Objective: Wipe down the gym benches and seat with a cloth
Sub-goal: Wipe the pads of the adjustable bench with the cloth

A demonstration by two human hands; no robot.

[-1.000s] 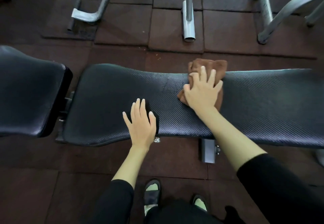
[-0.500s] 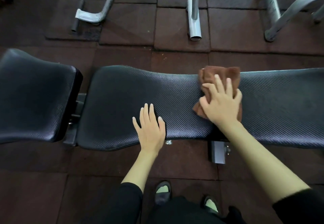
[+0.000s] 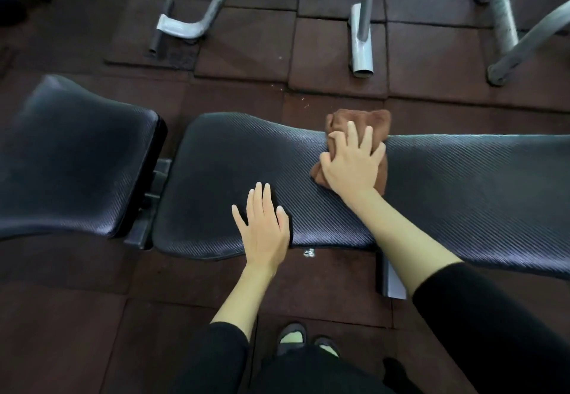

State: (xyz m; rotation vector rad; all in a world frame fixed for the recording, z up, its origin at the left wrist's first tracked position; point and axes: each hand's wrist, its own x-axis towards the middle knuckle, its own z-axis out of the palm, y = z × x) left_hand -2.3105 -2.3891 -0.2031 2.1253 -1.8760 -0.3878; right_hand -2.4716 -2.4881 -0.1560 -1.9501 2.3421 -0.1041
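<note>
Pressing cloth [image 3: 370, 119] on ribbed black bench [image 3: 462, 184], dark-red rubber floor tiles [image 3: 333, 39]

Seat [image 3: 77, 162] L of pad [image 3: 462, 193]; cloth [image 3: 357, 119] on pad's far edge under R hand [image 3: 351, 162]; L hand [image 3: 265, 227] on near edge.

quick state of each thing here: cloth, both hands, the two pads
long pad, lying flat, both hands on it
seat pad, across a gap to the left, no hand on it
cloth, bunched, lying over the long pad's far edge under the right hand
right hand, pressing on the cloth, fingers spread
left hand, flat on the long pad's near edge, fingers straight
</note>
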